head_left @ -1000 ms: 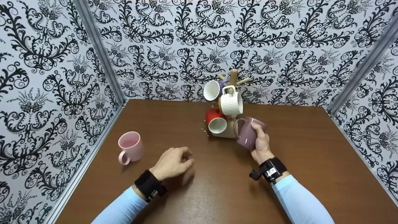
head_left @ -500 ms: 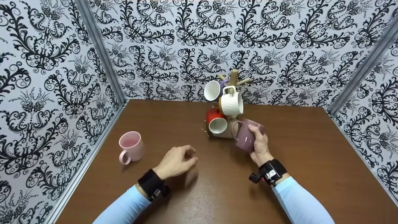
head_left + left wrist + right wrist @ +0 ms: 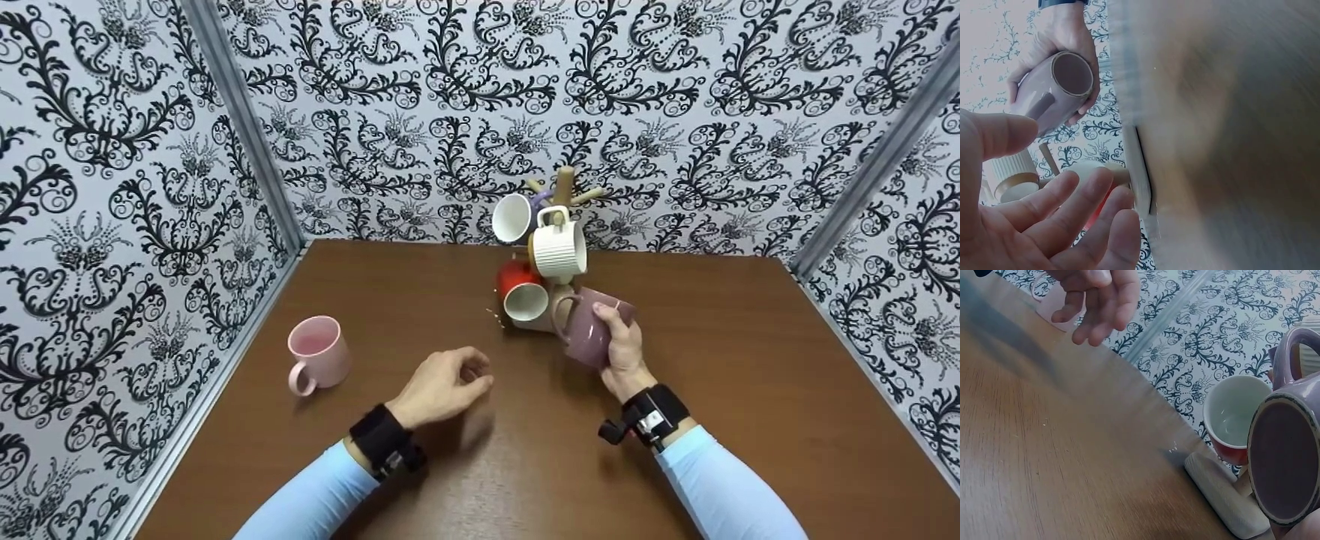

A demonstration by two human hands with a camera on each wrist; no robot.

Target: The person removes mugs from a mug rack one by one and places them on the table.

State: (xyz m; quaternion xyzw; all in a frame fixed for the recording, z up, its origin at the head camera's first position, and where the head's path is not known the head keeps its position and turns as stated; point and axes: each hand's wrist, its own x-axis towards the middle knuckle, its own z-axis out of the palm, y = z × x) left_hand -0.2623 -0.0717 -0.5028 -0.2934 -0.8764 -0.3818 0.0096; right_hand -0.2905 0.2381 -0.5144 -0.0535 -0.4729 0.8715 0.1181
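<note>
My right hand [image 3: 621, 346] grips a mauve mug [image 3: 589, 328] by its body, tilted, with the handle turned toward the wooden mug tree [image 3: 562, 187]. The same mauve mug [image 3: 1289, 455] fills the right wrist view, mouth toward the camera. On the tree hang a white ribbed mug [image 3: 558, 247], a white-lined lilac mug [image 3: 516, 217] and a red mug [image 3: 521, 291]. My left hand [image 3: 446, 386] hovers over the table with fingers loosely curled, holding nothing. A pink mug [image 3: 318, 354] stands at the left.
The brown wooden table [image 3: 750, 375] is boxed in by patterned walls [image 3: 112, 187] on three sides. The tree's wooden base [image 3: 1224, 500] sits on the table near the back middle.
My right hand has carried the mauve mug left and a little up, closer to the mug tree. My left hand has drifted right over the table.
</note>
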